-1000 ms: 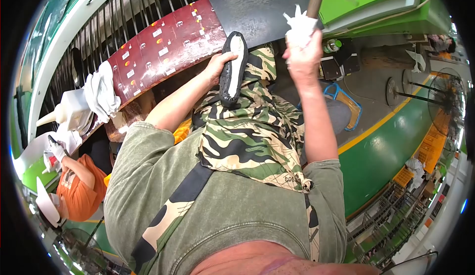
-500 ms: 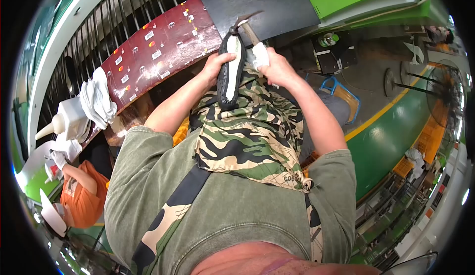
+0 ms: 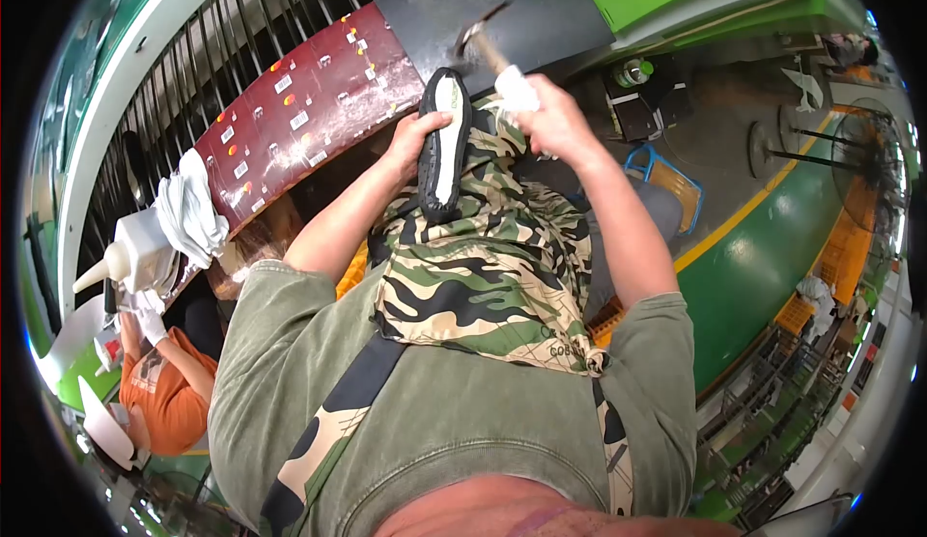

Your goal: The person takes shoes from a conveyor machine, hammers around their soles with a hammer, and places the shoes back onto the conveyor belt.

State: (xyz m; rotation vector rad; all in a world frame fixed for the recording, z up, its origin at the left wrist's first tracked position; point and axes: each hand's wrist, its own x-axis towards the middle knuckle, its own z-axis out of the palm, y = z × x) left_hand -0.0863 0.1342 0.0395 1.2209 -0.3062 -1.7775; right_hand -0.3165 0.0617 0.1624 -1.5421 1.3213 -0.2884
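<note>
My left hand [image 3: 417, 143] grips a black shoe upper [image 3: 430, 175] by its side, thumb pressed on the pale insole strip that runs along its upturned bottom. The shoe upper rests over my lap on a camouflage apron [image 3: 483, 276]. In my right hand [image 3: 557, 122] is a hammer [image 3: 492, 52], held by its white-wrapped handle. Its metal head is raised above and a little beyond the toe end of the shoe upper, apart from it.
Ahead lies a bench with a dark red sheet [image 3: 309, 102] and a grey sheet [image 3: 492, 6] on top. White cloth [image 3: 190, 204] and a white spouted bottle [image 3: 130, 252] are at left. A co-worker in orange [image 3: 169, 392] sits beyond. A blue-framed stool [image 3: 676, 189] stands right.
The hammer has lifted away from the end of the shoe upper, up and to the right. My left hand keeps its hold. The co-worker's gloved hands have moved.
</note>
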